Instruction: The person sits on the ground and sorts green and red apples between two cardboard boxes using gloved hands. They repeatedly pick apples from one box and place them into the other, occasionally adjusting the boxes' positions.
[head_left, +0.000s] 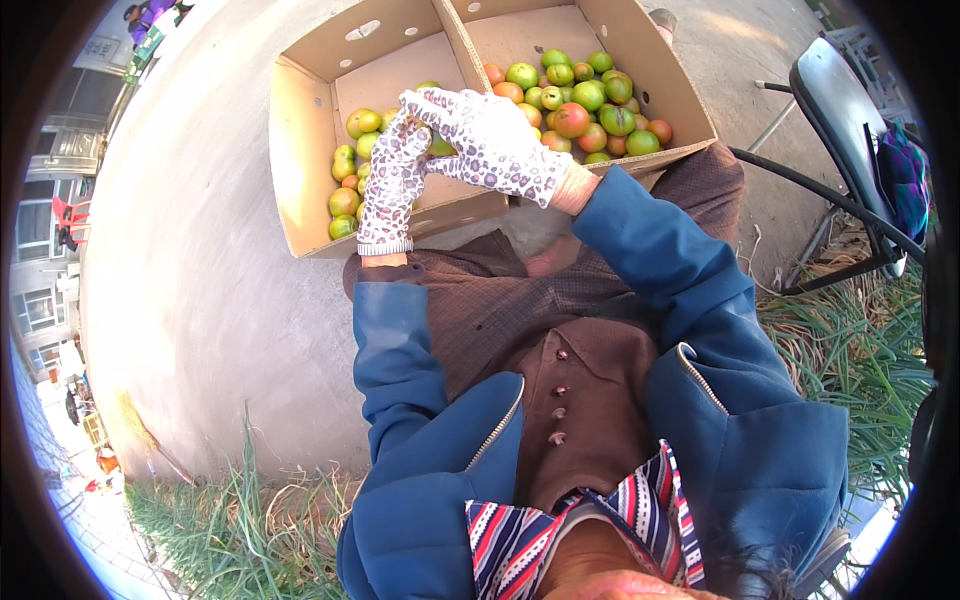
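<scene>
Both hands wear white gloves with a leopard print and meet over the left cardboard box (300, 150). My right hand (499, 142) reaches in from the right, its fingers curled over and its thumb below a green tomato (440, 145), which shows between them. Against those fingertips rests my left hand (394, 180), bent, with its inner side hidden. Under and beside the gloves lie several green and yellowish tomatoes (343, 201) along the box's left side. The right cardboard box (517, 34) holds a larger heap of green and reddish tomatoes (571, 120).
A dark folding chair (836, 112) with metal legs stands at the right, a purple-and-teal cloth (902, 180) on it. Long green plants (847, 337) grow behind it and at lower left. A broom (146, 431) lies on the concrete ground (217, 315). A red chair (71, 217) is far left.
</scene>
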